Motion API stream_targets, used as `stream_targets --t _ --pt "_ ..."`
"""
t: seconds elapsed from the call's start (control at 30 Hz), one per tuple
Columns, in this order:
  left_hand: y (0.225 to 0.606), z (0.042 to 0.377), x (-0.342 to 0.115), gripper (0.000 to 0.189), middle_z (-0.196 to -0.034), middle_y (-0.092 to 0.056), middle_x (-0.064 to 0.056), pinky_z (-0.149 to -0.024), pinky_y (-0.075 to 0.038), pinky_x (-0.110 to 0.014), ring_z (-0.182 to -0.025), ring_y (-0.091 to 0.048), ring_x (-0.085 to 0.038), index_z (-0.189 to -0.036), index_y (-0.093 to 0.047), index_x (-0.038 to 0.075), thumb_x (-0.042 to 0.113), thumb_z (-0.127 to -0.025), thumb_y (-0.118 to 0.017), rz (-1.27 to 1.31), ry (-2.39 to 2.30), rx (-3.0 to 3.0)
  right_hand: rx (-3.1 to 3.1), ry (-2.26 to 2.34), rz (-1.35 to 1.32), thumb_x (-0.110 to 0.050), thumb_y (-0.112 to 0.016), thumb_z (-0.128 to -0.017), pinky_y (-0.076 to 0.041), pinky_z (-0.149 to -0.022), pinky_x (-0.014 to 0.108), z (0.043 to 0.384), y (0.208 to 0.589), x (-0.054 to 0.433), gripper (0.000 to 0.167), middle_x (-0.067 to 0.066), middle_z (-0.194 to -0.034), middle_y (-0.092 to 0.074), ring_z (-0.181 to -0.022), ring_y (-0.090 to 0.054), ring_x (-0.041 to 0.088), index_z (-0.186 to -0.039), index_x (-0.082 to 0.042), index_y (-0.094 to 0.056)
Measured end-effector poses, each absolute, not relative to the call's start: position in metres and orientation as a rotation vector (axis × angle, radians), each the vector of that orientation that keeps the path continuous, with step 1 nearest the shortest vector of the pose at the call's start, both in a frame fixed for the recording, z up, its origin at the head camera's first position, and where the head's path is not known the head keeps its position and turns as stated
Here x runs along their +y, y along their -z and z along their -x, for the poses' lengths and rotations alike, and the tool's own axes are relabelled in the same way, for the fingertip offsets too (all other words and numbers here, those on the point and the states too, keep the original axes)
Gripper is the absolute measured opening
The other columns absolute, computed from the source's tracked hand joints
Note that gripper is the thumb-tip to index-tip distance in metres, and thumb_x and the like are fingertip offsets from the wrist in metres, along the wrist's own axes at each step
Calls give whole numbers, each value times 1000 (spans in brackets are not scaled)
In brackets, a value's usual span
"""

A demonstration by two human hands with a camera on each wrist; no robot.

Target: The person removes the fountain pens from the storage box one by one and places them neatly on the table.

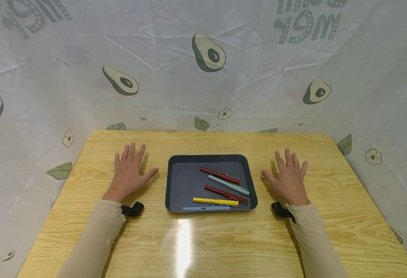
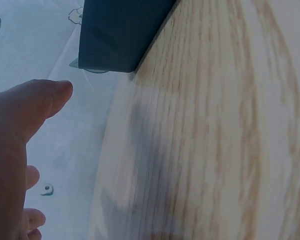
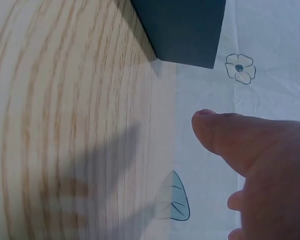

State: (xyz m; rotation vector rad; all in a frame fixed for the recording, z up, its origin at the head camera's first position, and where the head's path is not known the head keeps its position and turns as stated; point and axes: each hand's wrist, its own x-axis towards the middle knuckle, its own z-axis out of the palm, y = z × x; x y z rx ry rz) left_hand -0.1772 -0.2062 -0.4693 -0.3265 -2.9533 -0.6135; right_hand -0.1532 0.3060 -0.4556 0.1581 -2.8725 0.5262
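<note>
A dark grey tray sits mid-table with several pens in it. Highest lies a dark red pen, then a pale green pen and a second dark red pen. Below them are a yellow pen and a light blue pen along the near wall. To the tray's left, my left hand has its fingers spread, the thumb toward the tray. My right hand mirrors it on the right side, fingers spread. Both hands hold nothing and are apart from the tray.
The light wooden table reaches back to a pale hanging cloth printed with avocados, leaves and flowers. Black wrist mounts stick out from the left cuff and the right cuff.
</note>
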Motion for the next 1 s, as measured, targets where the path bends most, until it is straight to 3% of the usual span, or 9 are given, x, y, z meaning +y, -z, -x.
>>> stream_targets --t 1.0 --pt "477 178 -200 96 -170 -13 -26 -124 -6 -67 -158 -7 -43 -167 -20 13 61 -96 -63 415 746 -2920 -2875 -570 -200 -37 -75 -96 6 -119 75 150 453 299 87 35 -165 -18 -151 -15 56 -160 3 -33"
